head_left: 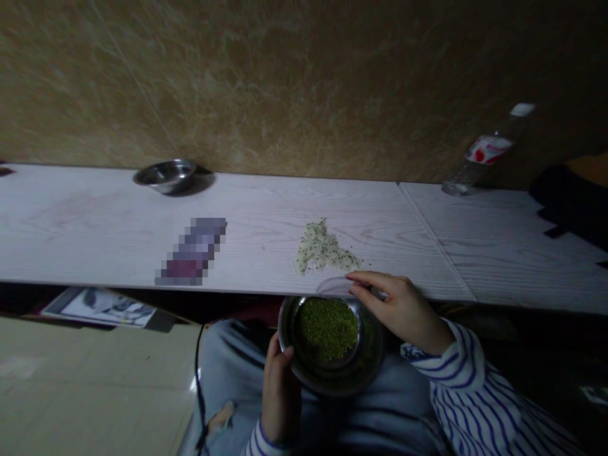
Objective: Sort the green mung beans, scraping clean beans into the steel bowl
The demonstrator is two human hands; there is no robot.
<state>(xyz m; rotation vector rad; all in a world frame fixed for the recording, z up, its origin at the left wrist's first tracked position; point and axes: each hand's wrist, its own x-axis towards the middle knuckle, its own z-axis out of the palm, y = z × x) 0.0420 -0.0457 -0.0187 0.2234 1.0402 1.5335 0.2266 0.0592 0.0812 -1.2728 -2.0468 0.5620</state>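
My left hand (281, 386) grips the left rim of a steel bowl (327, 383), which sits over my lap just below the table edge. Small green beans (327, 329), like mung beans, lie in it. My right hand (403, 307) pinches a thin, see-through rounded piece (335, 286), like a plastic lid, between thumb and fingers. This piece is at the table's front edge, above the bowl's far rim. Just beyond it, a spread pile of white grains mixed with green ones (323, 248) lies on the table.
A second steel bowl (167, 176) stands at the back left of the white wood-grain table (256, 240). A pixelated flat object (192, 252) lies nearer. At the right, a plastic bottle (487, 152) stands by the wall, near a dark cloth item (570, 196).
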